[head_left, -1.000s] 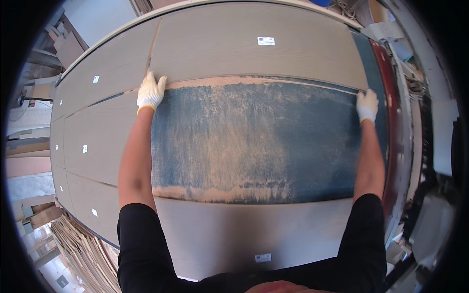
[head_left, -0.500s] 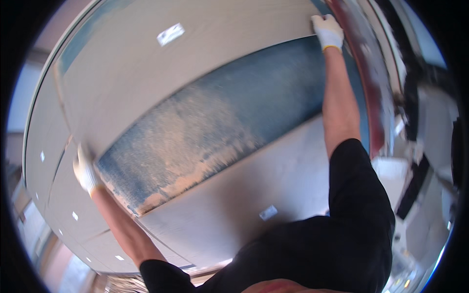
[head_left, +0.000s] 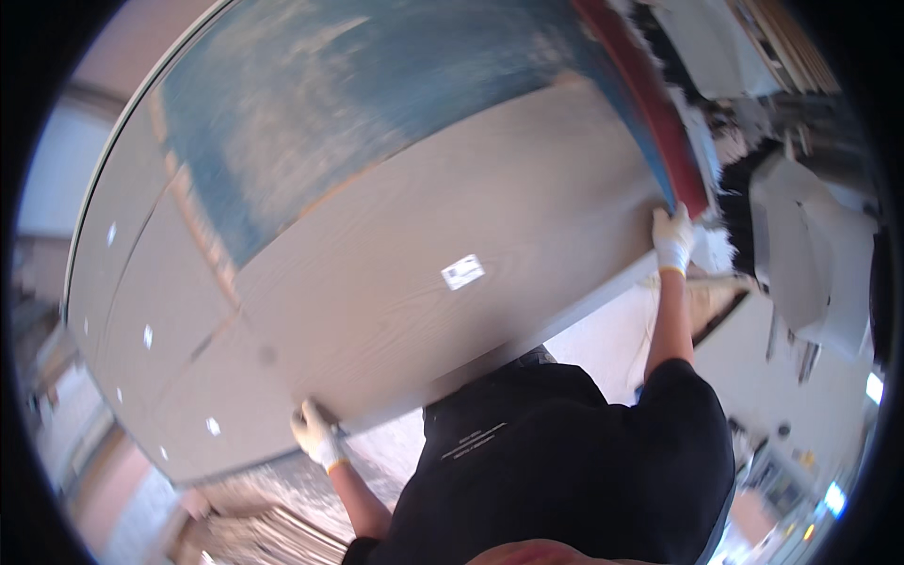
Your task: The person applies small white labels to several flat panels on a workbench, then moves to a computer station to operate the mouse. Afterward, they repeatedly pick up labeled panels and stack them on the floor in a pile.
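So the person's left hand (head_left: 318, 435) and right hand (head_left: 673, 240) are spreading well apart, both wearing pale knit gloves with yellowish cuffs. The left is touching the near edge of a big grey-brown panel (head_left: 405, 268) around its left corner, and the right is sitting at its right corner, close to the end of a dark red strip (head_left: 650, 104). Things are blurring a bit, so I can't tell whether the fingers are actually clamping on it.

The panel itself is lying flat along the near side of the bench (head_left: 301, 104), right in front of the person's black shirt (head_left: 574, 471), and it's carrying a white label (head_left: 462, 272). Beyond it, the bench's blue top is showing, with tan dust smearing across it. More panels (head_left: 174, 320) in the same colour are lying off to the left, and a pile of thin sheets (head_left: 268, 539) is sitting below them.
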The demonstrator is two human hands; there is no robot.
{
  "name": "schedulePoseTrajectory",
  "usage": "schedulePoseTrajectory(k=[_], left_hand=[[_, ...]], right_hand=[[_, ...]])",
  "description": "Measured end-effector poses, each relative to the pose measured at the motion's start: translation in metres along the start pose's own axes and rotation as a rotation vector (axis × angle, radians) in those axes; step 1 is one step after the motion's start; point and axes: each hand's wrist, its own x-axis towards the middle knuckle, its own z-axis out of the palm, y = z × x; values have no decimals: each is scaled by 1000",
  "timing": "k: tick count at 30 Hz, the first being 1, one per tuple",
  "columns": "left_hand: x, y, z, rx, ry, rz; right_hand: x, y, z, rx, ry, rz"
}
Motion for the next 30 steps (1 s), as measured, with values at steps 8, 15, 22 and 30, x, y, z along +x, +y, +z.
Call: schedulePoseTrajectory(k=[8, 15, 22, 30], left_hand=[[-147, -103, 57, -657, -36, -835], [-139, -56, 140, -1435, -353, -760], [-150, -29, 128, -1535, -232, -686], [-203, -73, 155, -1731, -55, -509]], right_hand=[[-95, -276, 71, 321, -63, -1261], [-159, -389, 119, -98, -461, -1403], [-173, -361, 116, -97, -381, -1400], [-211, -284, 104, 39, -286, -1447]])
